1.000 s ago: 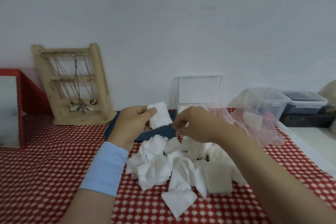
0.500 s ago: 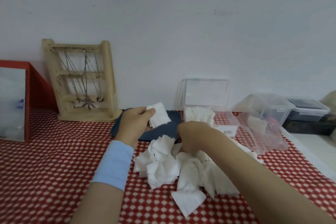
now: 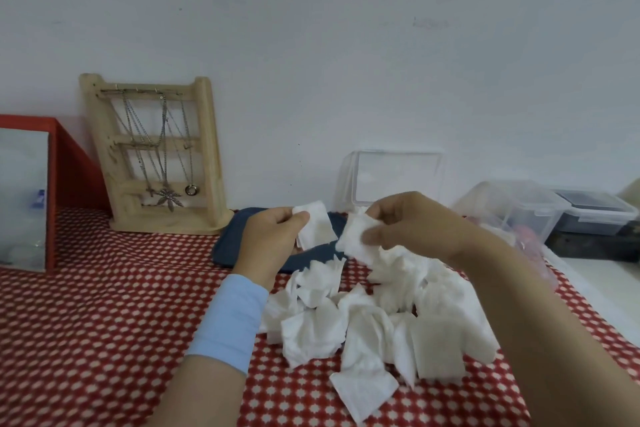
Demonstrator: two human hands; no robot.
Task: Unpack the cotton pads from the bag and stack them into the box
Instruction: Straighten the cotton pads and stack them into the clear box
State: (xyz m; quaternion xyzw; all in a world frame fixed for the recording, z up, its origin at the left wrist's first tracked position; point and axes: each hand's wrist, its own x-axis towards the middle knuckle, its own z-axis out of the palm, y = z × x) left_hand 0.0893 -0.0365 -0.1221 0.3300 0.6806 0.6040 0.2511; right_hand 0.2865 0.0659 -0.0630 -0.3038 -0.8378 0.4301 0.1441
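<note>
Right hand (image 3: 408,222) is coming back up out of the loose pile (image 3: 381,315), where it was digging half a second ago, and is now pinching one cotton pad (image 3: 358,236), bringing it just beside the small stack (image 3: 313,230) that the left hand (image 3: 270,239) is gripping between thumb and fingers. Stack is likely growing by one; most pads are still lying on the tablecloth (image 3: 104,305), box (image 3: 398,177) is standing open behind the hands
</note>
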